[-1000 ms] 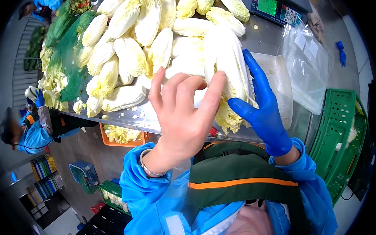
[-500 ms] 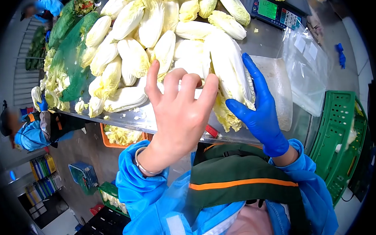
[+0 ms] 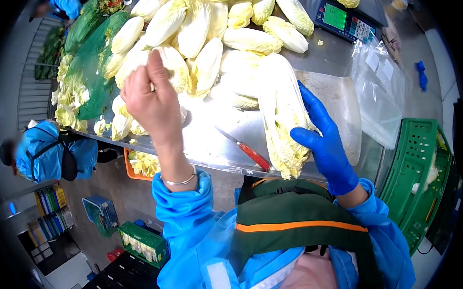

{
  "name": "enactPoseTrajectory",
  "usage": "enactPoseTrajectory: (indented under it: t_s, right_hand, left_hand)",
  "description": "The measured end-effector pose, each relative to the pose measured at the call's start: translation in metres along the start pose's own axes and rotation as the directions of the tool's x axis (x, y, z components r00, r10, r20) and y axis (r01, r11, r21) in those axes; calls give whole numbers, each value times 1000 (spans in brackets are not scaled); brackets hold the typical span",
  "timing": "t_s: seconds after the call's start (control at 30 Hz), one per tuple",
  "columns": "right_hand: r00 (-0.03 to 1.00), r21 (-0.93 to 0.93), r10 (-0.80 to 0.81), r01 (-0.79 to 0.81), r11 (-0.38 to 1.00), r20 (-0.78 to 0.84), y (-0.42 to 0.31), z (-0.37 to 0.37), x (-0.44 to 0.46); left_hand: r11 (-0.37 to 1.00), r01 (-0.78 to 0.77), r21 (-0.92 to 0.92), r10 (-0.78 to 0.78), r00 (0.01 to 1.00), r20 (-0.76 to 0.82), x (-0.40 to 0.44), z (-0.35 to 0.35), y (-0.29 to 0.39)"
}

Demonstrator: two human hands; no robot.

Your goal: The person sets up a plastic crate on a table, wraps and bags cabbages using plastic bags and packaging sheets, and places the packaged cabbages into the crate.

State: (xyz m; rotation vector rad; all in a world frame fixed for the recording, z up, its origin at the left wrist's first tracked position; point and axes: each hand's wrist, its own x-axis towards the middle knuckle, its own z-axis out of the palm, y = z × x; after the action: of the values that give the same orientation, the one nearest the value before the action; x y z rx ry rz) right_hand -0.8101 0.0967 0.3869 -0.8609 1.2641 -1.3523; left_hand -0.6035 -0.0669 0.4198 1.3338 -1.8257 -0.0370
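Observation:
A large napa cabbage (image 3: 278, 96) lies lengthwise at the table's front edge, its leafy yellow end toward me. My right hand (image 3: 327, 145), in a blue glove, grips the cabbage's right side, thumb on the leaves and fingers along the flank. My left hand (image 3: 152, 96), bare with a bracelet on the wrist, is raised over the left part of the table. Its fingers are curled closed, and whatever may be in them is hidden. A knife (image 3: 252, 155) with a red handle lies left of the cabbage. Behind are several heaped napa cabbages (image 3: 195, 30).
A scale (image 3: 339, 18) bearing a cabbage stands at the back right. Clear plastic bags (image 3: 376, 91) lie on the right, above a green crate (image 3: 411, 173). An orange crate (image 3: 139, 166) of leaves sits below the table edge. Another person (image 3: 51, 152) is at the left.
My left hand has moved left and up from near the large cabbage and curled closed, uncovering the knife. My right hand remains at the cabbage. The person at left has turned or bent.

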Motion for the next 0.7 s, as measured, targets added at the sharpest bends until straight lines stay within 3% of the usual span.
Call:
enactPoseTrajectory:
  t_s: [0.07, 0.13, 0.2, 0.37, 0.47, 0.5, 0.53, 0.57, 0.63, 0.67, 0.7]
  right_hand:
    - [999, -57, -30, 28, 998, -26, 0, -2, 1]
    - [998, -74, -50, 47, 996, -47, -1, -1, 1]
    - [996, -56, -63, 60, 997, -63, -4, 4, 2]
    - [999, -52, -42, 41, 998, -20, -3, 4, 4]
    - [999, -40, -41, 40, 998, -14, 4, 2, 3]
    - [999, -4, -27, 27, 1000, -23, 2, 3, 3]
    - [999, 35, -15, 16, 999, -36, -1, 4, 3]
    - [999, -5, -22, 22, 1000, -46, -3, 3, 2]
    - [998, -88, -31, 26, 996, -54, -6, 2, 1]
    - [996, -122, -70, 63, 991, -50, -5, 3, 1]
    - [993, -156, -107, 100, 983, -39, -4, 5, 0]
  left_hand:
    - [992, -125, -8, 125, 992, 7, -5, 0, 1]
    - [938, -276, -211, 282, 959, 0, -23, -3, 30]
    - [865, -380, -328, 472, 838, 275, -42, -18, 53]
    - [912, -301, -279, 404, 775, 486, -53, -13, 69]
    - [788, -95, -608, 571, 481, 665, -39, -24, 59]
    - [615, 179, -768, 660, 415, 626, -35, -30, 52]
    - [321, 328, -888, 767, 460, 447, -30, -32, 42]
    - [267, 383, -884, 759, 482, 438, -26, -37, 34]
    - [382, 341, -859, 595, 620, 511, -30, -46, 37]
    - [678, 198, -708, 365, 745, 558, -34, -48, 54]
    - [783, -98, -614, 419, 813, 404, -39, -34, 57]
